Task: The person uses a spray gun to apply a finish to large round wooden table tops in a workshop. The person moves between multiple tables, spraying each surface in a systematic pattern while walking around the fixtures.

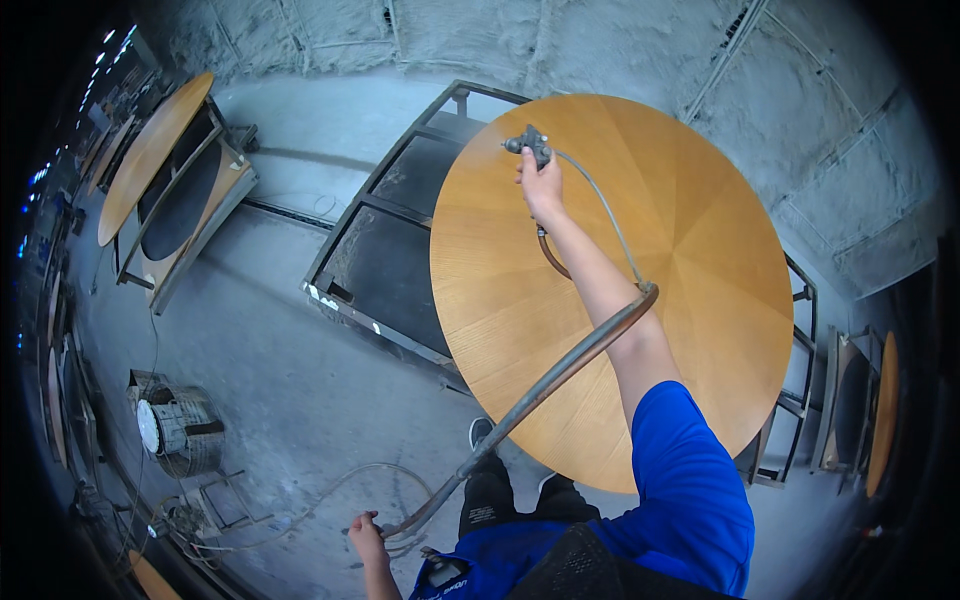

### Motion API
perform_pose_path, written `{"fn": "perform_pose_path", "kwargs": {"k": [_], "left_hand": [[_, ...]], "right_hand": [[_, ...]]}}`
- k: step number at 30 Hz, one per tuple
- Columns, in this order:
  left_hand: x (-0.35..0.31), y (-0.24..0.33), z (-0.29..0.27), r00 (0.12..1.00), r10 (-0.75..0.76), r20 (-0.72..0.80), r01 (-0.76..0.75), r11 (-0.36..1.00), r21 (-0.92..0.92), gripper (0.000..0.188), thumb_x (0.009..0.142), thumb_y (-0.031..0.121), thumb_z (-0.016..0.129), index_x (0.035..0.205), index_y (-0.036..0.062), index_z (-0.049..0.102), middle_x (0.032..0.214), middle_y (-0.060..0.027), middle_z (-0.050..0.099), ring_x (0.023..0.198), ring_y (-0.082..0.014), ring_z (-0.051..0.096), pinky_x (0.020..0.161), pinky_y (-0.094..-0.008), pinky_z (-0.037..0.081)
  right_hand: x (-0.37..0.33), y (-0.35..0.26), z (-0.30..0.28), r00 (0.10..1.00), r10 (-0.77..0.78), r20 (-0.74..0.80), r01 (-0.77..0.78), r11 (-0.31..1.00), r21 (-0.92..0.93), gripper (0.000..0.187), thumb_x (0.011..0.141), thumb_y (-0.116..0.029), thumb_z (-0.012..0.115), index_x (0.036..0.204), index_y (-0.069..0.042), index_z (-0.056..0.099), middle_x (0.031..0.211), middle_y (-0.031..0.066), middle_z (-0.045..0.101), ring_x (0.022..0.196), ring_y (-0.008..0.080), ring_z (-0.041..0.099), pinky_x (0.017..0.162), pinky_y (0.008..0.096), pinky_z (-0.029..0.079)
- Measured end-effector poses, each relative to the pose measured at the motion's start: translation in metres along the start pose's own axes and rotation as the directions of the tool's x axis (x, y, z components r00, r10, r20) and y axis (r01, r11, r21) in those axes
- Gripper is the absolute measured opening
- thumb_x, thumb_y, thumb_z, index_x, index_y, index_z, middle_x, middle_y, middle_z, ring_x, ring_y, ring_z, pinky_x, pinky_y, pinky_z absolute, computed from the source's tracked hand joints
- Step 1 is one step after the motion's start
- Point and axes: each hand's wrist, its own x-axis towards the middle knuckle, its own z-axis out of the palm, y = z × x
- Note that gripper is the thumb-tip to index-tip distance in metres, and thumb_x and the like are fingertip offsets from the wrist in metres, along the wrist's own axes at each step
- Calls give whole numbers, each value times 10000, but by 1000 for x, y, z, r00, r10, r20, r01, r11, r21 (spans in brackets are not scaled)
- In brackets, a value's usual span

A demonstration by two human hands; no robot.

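Note:
My right hand (543, 187) is closed around the grip of a grey metal spray gun (532, 147), held above the far left part of a large round wooden tabletop (700, 330). The tabletop has a wedge-patterned grain meeting near its middle. A thin tube and a thick brown-grey hose (560, 372) run from the gun; the hose loops over my right forearm and slants down to the left. Low on the left, my left hand (368, 540) has its fingers curled round the hose near my waist.
A dark metal frame cart (345, 300) supports the tabletop. Another round top (150, 165) leans on a rack at the far left. A wrapped drum (185, 430) and a thin hose (300, 510) are on the floor at left. More round panels (884, 415) stand at right.

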Motion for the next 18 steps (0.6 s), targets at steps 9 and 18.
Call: {"fn": "perform_pose_path", "kwargs": {"k": [9, 18], "left_hand": [[-1, -10, 40, 967, 203, 152, -229, 956, 182, 307, 964, 250, 551, 871, -4, 697, 544, -11, 486, 476, -102, 443, 476, -288, 348], [-6, -31, 132, 734, 131, 666, -474, 801, 365, 330, 1016, 261, 486, 1130, 12, 671, 583, 9, 482, 484, -92, 440, 451, -266, 403]], "right_hand": [[-36, 42, -193, 991, -29, -134, 13, 993, -117, 458, 1001, -287, 576, 1380, -44, 492, 1082, 154, 671, 974, 267, 639, 842, 362, 500], [-139, 45, -582, 773, 48, -633, -290, 913, -285, 449, 1005, -294, 577, 1361, -25, 528, 1198, 202, 677, 1123, 319, 647, 940, 396, 485]]}}
